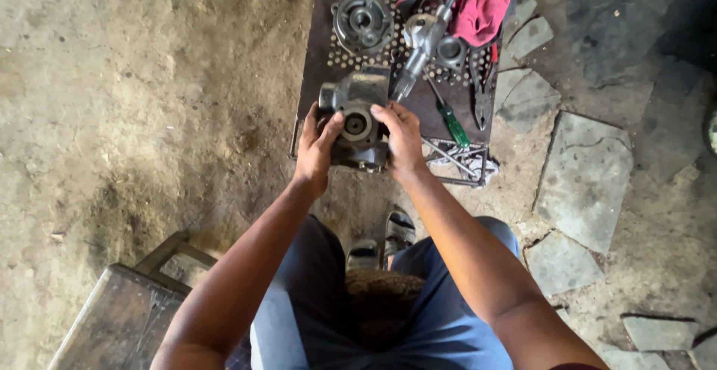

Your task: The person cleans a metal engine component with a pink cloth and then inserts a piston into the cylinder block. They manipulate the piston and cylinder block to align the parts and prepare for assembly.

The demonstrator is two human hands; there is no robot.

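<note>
Gripped with left hand and right hand closed on either side: dark metal housing, at near edge of perforated tabletop. Beyond: green-handled screwdriver, pliers, round flange, pink rag. Open dirt floor leftward.

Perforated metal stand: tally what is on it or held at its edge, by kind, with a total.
Grey cast-metal housing, held by left hand and right hand: 1
Round grey metal flange plate: 1
Silver shaft assembly with ring: 1
Pink cloth rag: 1
Green-handled screwdriver: 1
Dark pliers: 1
Total: 6
</note>
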